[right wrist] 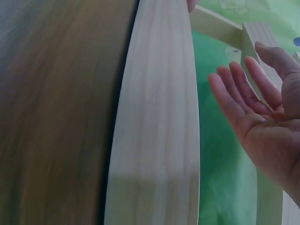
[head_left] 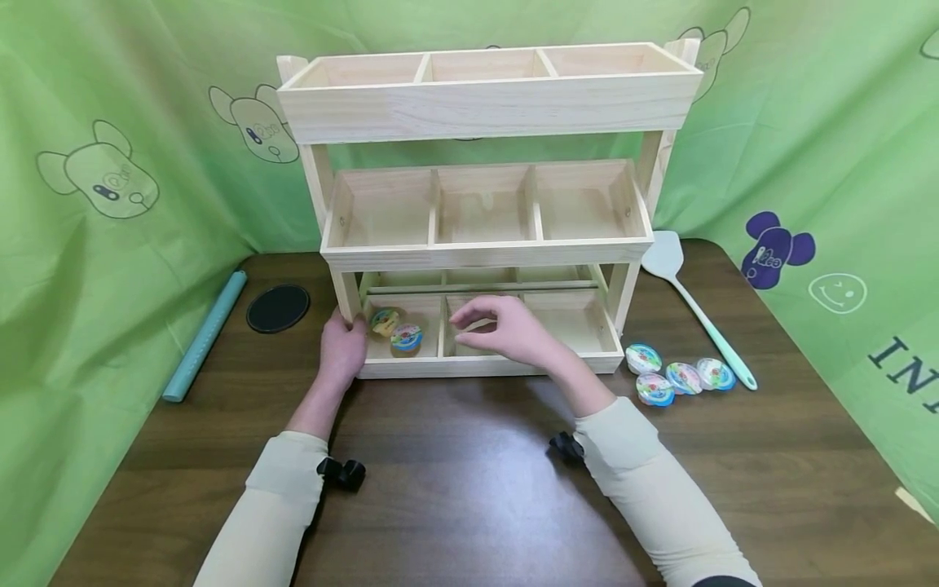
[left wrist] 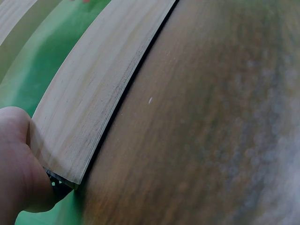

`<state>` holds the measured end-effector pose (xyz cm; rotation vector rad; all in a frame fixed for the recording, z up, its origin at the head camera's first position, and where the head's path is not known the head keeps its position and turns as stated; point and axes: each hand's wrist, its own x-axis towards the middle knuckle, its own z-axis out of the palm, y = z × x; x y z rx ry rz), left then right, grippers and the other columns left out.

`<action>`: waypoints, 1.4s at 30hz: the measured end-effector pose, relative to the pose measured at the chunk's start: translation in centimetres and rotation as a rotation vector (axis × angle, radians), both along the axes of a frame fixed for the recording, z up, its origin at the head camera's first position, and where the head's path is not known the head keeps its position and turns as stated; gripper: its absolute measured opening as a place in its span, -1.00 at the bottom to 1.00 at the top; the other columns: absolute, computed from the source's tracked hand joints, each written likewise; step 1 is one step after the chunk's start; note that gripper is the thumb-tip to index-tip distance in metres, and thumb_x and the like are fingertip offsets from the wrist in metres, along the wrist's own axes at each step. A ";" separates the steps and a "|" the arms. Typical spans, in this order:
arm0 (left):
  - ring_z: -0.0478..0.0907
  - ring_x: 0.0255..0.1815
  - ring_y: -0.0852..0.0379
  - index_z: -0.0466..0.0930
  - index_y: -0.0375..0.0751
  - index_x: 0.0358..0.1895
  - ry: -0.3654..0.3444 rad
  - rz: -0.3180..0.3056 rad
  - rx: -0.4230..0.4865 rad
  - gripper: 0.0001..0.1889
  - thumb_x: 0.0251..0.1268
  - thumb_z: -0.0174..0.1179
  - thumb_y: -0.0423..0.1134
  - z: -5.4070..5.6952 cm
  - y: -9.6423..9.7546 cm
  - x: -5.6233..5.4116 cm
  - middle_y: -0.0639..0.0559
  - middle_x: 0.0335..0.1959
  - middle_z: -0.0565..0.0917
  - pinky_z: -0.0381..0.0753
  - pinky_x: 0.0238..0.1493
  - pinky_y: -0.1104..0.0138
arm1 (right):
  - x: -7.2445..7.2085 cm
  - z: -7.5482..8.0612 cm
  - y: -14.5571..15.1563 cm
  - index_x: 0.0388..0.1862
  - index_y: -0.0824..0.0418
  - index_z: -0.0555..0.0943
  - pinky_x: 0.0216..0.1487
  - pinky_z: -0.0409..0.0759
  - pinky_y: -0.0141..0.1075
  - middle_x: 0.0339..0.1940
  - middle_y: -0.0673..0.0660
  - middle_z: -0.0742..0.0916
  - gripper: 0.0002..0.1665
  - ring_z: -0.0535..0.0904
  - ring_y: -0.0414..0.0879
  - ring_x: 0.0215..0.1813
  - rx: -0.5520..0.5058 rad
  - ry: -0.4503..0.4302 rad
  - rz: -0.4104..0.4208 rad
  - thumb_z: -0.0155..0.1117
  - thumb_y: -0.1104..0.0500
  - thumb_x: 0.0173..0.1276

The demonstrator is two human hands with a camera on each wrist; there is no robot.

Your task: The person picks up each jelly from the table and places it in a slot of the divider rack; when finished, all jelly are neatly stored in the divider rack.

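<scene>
A three-tier wooden rack (head_left: 484, 259) stands on the table, each tier divided into three compartments. My left hand (head_left: 343, 349) grips the lowest tier at its front left corner; in the left wrist view the thumb side meets the end of the front board (left wrist: 98, 89), while the other fingers are largely hidden. Over the lowest tier's middle compartment hovers my right hand (head_left: 506, 328), fingers loosely bent and holding nothing. The right wrist view shows its palm and spread fingers (right wrist: 229, 101). Two small lidded jelly cups, one yellowish (head_left: 385, 321) and one blue-rimmed (head_left: 407, 339), sit in the lowest left compartment.
Several more jelly cups (head_left: 684, 378) lie on the table (head_left: 455, 489) right of the rack, beside a pale spatula (head_left: 704, 314). To the left are a black round disc (head_left: 278, 308) and a light-blue rod (head_left: 207, 334). Green printed cloth (head_left: 147, 269) hangs behind.
</scene>
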<state>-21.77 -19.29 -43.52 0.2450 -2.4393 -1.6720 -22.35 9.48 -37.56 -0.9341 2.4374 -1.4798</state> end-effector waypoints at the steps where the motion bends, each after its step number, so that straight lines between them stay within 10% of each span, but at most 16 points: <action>1: 0.42 0.29 -0.26 0.21 -0.49 0.46 -0.001 -0.002 0.000 -0.48 0.56 -0.13 -0.29 0.0 0.0 0.0 -0.48 0.33 0.42 0.38 0.32 -0.04 | 0.1 0.0 0.4 0.01 0.29 0.71 0.12 0.60 -0.09 -0.03 0.19 0.77 -0.66 0.67 -0.03 0.03 0.005 0.003 -0.003 0.49 0.23 0.28; 42: 0.45 0.26 -0.24 0.18 -0.49 0.47 -0.004 0.000 -0.009 -0.47 0.56 -0.12 -0.28 -0.1 0.0 -0.3 -0.47 0.33 0.42 0.42 0.29 -0.03 | 2.6 1.1 19.0 0.05 0.36 0.69 -0.08 0.64 -0.40 -0.08 0.21 0.79 -0.69 0.72 -0.14 -0.07 0.040 -0.047 -0.166 0.41 0.30 0.35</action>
